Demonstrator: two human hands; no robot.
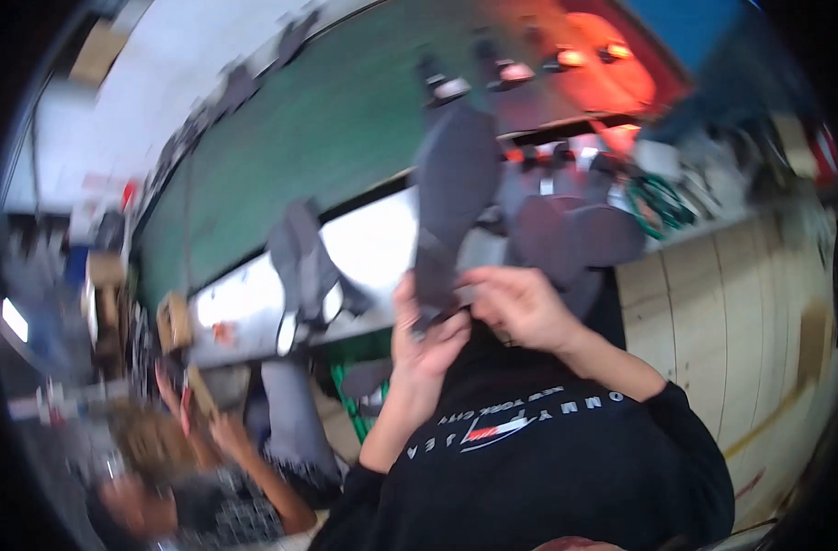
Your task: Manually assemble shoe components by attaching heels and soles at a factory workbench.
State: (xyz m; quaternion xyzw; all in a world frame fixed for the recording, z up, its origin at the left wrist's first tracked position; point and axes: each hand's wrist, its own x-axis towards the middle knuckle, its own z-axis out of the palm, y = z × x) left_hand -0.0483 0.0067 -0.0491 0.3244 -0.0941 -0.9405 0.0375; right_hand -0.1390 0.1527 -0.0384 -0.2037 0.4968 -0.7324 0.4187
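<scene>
A dark grey sandal (456, 174) stands out in front of me, its long flat sole face toward me and its wide end pointing away. My left hand (424, 338) is closed around its narrow near end. At the right side of that end, my right hand (520, 308) has its thumb and fingers pinched together on a small light piece, which looks like part of a strap; blur hides its details. More dark sandals (566, 234) lie piled just right of the held one. Another dark pair (307, 262) with pale parts rests on the white ledge to the left.
A green conveyor belt (345, 138) crosses beyond the ledge (240, 303), carrying several sandals toward a red-orange glow (612, 64) at upper right. Coiled green cord (656, 204) lies by the right-hand pile. At lower left, a co-worker (226, 505) holds a yellowish-brown piece (201, 393).
</scene>
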